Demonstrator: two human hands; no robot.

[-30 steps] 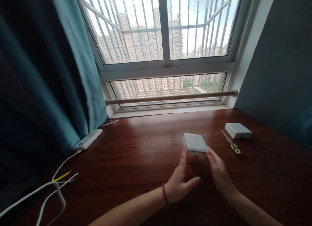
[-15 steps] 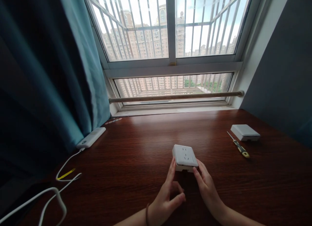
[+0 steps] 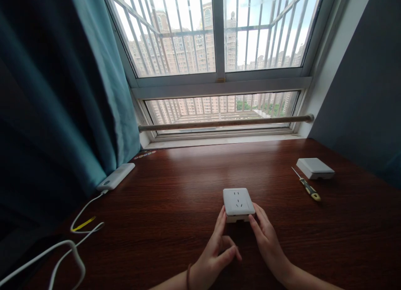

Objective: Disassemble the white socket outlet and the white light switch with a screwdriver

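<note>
A white wall socket [image 3: 238, 201] on its mounting box lies face up on the brown wooden table, with its slots showing. My left hand [image 3: 216, 248] presses stretched fingertips to its left side near the front corner; the thumb and remaining fingers are curled below, away from it. At the front right corner, my right hand [image 3: 268, 242] has its thumb on the front edge and its fingers along the right side. Between them the two hands hold the socket. The fingertips on the far right side are partly hidden.
A second white box [image 3: 315, 168] lies at the right, beside a screwdriver [image 3: 310, 190]. On the left, a white power strip [image 3: 117, 176] with a white cable [image 3: 75, 250] lies by the blue curtain [image 3: 103, 94]. A yellow strip [image 3: 83, 224] rests near the cable.
The socket has turned slightly between my hands and now sits squarer to me, a little nearer. My hands have kept their hold, shifting only slightly.
</note>
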